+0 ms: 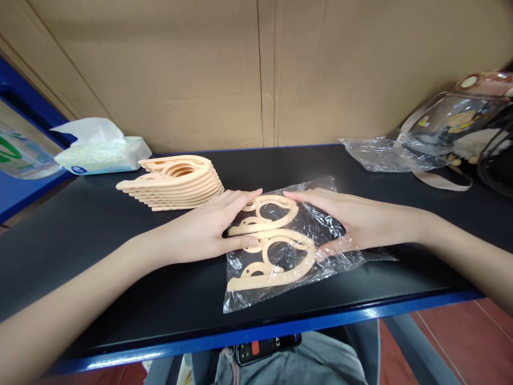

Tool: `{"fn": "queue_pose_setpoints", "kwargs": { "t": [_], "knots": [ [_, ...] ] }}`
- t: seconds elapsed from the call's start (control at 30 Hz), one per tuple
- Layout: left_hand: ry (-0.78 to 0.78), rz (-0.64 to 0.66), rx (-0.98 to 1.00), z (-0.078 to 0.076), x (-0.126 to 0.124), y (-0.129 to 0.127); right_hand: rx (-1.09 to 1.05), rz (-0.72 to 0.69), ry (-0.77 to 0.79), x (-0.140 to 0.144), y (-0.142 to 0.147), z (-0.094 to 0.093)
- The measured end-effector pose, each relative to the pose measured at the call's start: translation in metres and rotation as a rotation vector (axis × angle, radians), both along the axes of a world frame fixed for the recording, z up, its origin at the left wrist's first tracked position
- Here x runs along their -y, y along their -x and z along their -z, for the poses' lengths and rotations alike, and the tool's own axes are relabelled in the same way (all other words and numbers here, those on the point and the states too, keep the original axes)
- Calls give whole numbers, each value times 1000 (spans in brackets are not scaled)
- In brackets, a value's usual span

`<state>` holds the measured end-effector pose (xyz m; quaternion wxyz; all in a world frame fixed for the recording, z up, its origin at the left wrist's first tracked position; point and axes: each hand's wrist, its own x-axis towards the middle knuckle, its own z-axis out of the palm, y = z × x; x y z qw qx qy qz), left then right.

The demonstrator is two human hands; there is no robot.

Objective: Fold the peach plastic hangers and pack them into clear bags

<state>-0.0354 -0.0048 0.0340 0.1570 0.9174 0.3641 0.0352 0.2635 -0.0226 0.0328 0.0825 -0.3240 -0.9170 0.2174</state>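
Clear, crinkled plastic forms a bag [312,219] lying flat on a black table [112,305], with 2 beige folding hangers [286,235] side by side inside. Left hand [212,227] and right hand [348,216] rest at its opposite sides, thumbs and fingers spread. Just behind the left hand leans a stack of matching hangers [180,184] (a careless nudge might topple it). Tugging the thin film outward could tear it.
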Motion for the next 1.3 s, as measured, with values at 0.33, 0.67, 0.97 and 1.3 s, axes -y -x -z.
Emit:
{"fn": "queue_pose_setpoints", "kwargs": {
  "t": [0.33,0.67,0.97,1.3],
  "knots": [
    [-16,14,7,0,1,1,1,18,-6,1,2,0],
    [-64,14,6,2,-1,-1,28,16,-17,1,2,0],
    [-137,65,-30,5,-1,1,11,32,-31,1,2,1],
    [-541,75,107,-17,-1,5,-14,321,-289,-3,-14,-17]
  ]
}}
